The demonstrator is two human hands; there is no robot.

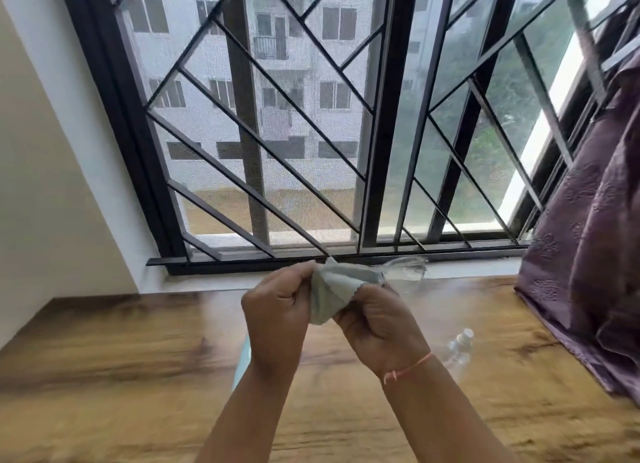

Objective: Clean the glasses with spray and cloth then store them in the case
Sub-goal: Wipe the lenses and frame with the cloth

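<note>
Both hands raised over counter (121,341). Left hand (277,307) and right hand (377,320) fingers clamped on cloth (332,289) wrapping glasses (405,270). Spray bottle (459,346) lies right.

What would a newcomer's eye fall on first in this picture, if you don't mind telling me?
First, the two hands raised at centre: the left hand and right hand grip a pale cloth wrapped around clear glasses, one lens poking out to the right. Behind them a big window with black diagonal bars fills the upper half. On the wooden table, a small spray bottle lies right of the wrists, by a purple curtain.
</note>
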